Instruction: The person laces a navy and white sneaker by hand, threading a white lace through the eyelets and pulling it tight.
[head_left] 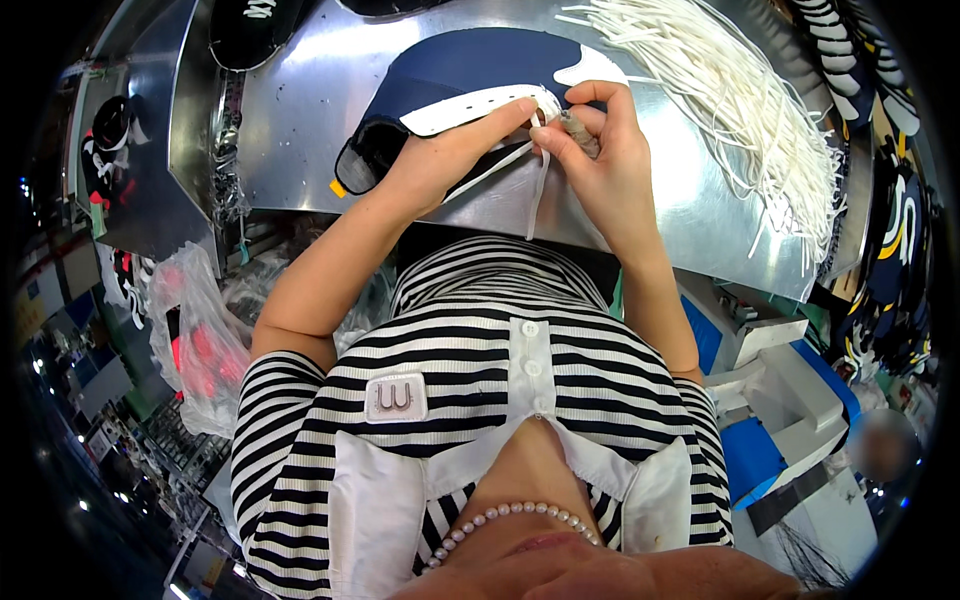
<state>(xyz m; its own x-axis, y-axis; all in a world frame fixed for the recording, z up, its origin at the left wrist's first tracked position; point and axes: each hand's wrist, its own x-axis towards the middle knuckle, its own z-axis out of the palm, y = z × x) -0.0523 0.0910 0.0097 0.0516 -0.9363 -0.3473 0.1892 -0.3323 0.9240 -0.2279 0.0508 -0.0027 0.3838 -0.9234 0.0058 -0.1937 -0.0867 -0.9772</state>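
A navy and white shoe upper (470, 70) lies on its side on the metal table, its black-lined collar to the left. My left hand (440, 160) is closed on the upper, thumb along the white eyelet strip (465, 110), other fingers hidden behind it. At the toe end of that strip, my right hand (615, 165) pinches a white shoelace (540, 195) between thumb and fingers. One right finger wears a greyish wrap (580, 135). Two lace ends hang below my hands, over the table's near edge. The exact eyelet at my fingertips is hidden.
A big bundle of white laces (700, 80) spreads over the table's right side. Black shoes (255, 30) stand at the far left. Further uppers (885, 260) hang at the right. Below the table are a clear plastic bag (195, 340) and a blue and white box (780, 410).
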